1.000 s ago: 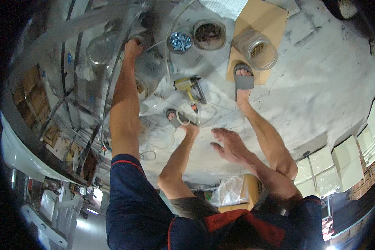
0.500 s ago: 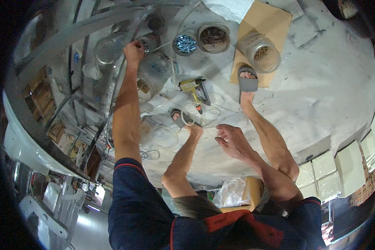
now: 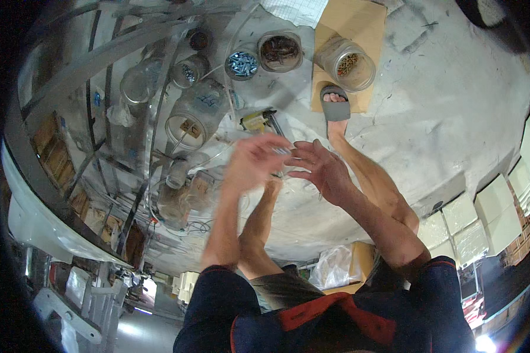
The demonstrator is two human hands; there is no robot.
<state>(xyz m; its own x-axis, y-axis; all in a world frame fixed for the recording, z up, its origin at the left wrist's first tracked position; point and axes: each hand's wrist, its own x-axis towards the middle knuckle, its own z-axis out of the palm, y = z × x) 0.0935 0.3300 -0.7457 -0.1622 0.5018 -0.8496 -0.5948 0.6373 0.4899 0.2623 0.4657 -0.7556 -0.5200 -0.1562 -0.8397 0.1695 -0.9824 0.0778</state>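
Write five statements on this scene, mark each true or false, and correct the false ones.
The left hand and the right hand are close together. True.
The jar of brass-coloured pieces is left of the yellow-and-black tool. False: it is to the right, on brown cardboard.
A small silvery thing shows between the hands. True, though blur hides what.
The bluish metal pieces lie loose. False: they are in a round container.
The yellow-and-black tool lies beyond the hands. True.

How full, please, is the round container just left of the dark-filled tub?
Not empty: bluish fasteners lie inside the container; fill level unclear.
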